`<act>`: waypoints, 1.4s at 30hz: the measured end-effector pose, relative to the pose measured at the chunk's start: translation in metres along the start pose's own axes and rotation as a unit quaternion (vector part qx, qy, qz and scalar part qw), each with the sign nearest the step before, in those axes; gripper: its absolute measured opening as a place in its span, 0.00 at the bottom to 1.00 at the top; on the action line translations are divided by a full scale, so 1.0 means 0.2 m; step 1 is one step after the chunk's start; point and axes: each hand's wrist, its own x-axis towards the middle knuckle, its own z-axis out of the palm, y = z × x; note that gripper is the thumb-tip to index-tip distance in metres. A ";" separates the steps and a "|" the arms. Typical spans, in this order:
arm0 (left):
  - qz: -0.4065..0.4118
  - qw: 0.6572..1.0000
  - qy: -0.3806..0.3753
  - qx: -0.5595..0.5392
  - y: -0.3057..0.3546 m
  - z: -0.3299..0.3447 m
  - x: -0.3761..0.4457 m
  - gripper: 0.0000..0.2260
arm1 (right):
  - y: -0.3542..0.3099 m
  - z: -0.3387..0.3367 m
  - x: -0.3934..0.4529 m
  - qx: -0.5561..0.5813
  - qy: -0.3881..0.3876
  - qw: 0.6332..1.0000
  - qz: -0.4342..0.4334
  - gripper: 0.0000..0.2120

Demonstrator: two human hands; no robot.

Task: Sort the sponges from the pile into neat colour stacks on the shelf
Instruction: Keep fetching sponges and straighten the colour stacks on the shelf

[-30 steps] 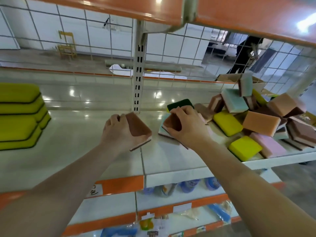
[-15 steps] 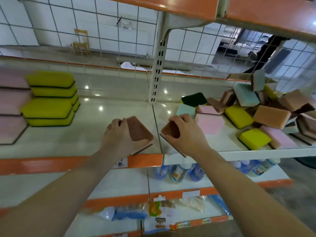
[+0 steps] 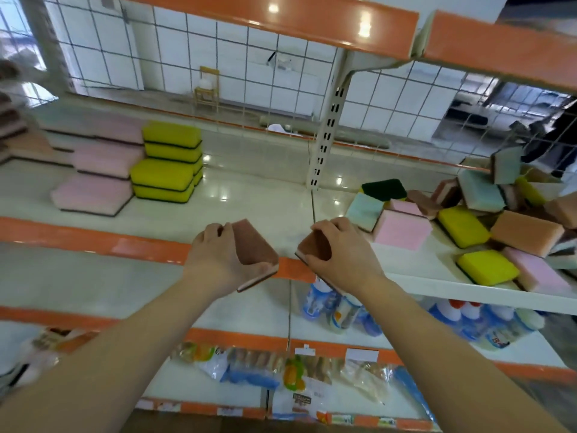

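Note:
My left hand [image 3: 215, 260] grips a brown-topped sponge [image 3: 254, 248] with a pale pink edge, held above the shelf's orange front lip. My right hand [image 3: 340, 257] curls round a second brown sponge [image 3: 315, 245] a little to the right. On the white shelf [image 3: 249, 195] to the right lies the mixed pile [image 3: 487, 214] of yellow, pink, orange, teal and brown sponges. At the left stand a yellow stack [image 3: 168, 160], a pink stack [image 3: 100, 170] and, at the far left edge, a blurred brownish stack [image 3: 12, 132].
A perforated white upright [image 3: 326, 132] splits the shelf at the back, with wire mesh behind it. An orange shelf [image 3: 281, 17] hangs overhead. Lower shelves hold blue bottles [image 3: 334, 307] and packaged goods [image 3: 281, 373].
Both hands, each with its brown sponge, have pulled back from the pile to the shelf's front lip. The view has swung left, bringing the pink and brownish stacks into sight.

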 end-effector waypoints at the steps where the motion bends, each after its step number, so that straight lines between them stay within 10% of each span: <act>1: -0.004 1.000 0.005 0.007 -0.03 -0.02 -0.02 0.46 | -0.03 0.00 0.00 0.005 0.001 1.000 -0.005 0.26; 42: -0.055 0.998 0.034 0.011 -1.73 -0.75 0.02 0.42 | -1.72 0.56 0.45 0.027 -0.060 0.994 -0.082 0.26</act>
